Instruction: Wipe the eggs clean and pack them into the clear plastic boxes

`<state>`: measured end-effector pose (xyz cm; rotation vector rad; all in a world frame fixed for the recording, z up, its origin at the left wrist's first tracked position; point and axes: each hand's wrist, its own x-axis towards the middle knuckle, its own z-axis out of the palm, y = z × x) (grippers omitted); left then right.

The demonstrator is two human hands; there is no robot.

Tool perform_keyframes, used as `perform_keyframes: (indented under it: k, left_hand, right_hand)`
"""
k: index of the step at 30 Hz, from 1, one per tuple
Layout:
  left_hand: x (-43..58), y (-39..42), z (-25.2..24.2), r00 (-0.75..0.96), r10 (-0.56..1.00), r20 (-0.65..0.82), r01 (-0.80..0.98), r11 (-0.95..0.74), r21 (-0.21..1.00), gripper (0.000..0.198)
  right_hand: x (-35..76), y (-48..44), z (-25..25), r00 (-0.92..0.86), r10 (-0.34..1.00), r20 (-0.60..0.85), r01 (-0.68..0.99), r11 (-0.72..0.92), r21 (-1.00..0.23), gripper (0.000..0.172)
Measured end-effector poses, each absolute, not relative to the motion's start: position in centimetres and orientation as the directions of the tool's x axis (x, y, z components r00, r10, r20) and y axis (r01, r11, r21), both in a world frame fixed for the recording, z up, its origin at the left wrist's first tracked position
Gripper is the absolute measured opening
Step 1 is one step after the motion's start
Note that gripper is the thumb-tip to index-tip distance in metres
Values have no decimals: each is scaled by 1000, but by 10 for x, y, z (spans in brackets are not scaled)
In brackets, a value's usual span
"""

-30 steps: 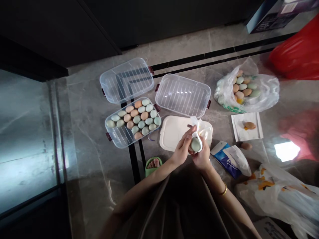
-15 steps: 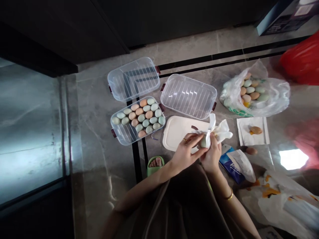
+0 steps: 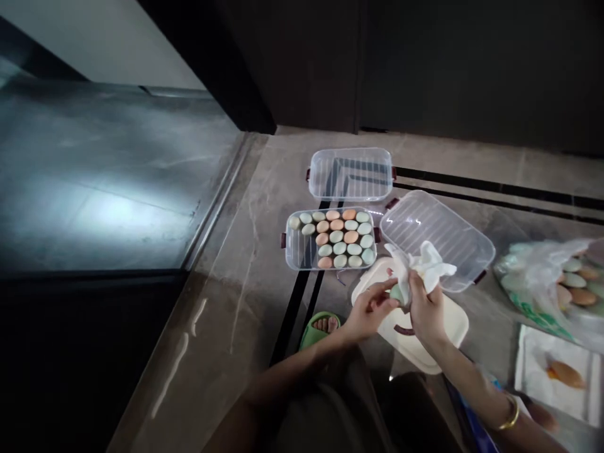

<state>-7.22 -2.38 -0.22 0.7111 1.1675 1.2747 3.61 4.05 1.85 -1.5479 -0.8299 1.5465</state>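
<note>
My left hand (image 3: 370, 309) and my right hand (image 3: 425, 308) meet over a white lid (image 3: 448, 327) on the floor. Between them is a pale green egg (image 3: 396, 293). The left fingers pinch the egg. The right hand is closed on a crumpled white tissue (image 3: 422, 267) wrapped round the egg's far side. A clear box with several green and brown eggs (image 3: 337, 239) lies just beyond the hands to the left.
Two empty clear boxes lie behind, one at the back (image 3: 352, 173), one to the right (image 3: 436, 239). A plastic bag of eggs (image 3: 561, 283) sits at the right edge. A broken egg lies on a white paper (image 3: 557, 374). My foot in a green sandal (image 3: 321, 326) is below the boxes.
The view has swung left and tilted, so everything sits further right in the picture. Both hands still hold the egg and tissue; the tissue has moved round the egg.
</note>
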Motion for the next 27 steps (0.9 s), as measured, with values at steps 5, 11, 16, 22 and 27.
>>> perform_keyframes:
  k: [5, 11, 16, 22, 27]
  left_hand:
    - [-113, -20, -19, -317, 859, -402, -659, 105, 745, 62]
    - [-182, -19, -34, -403, 814, -418, -697, 23, 717, 60]
    - [-234, -33, -70, -501, 818, -283, -415, 60, 908, 58]
    - [-286, -29, -116, -462, 887, 24, 385, 175, 906, 40]
    - [-301, -12, -133, -306, 949, 78, 606, 130, 785, 36]
  right_hand:
    - [-43, 64, 15, -132, 909, -396, 2, -399, -917, 35]
    - [-136, 78, -16, -200, 752, -628, -109, -654, -748, 26]
    - [-153, 79, -50, -18, 827, -562, -200, -554, -808, 17]
    - [-121, 98, -61, 103, 852, -513, -176, -492, -852, 22]
    - [-103, 106, -59, 89, 871, -482, -154, -466, -871, 23]
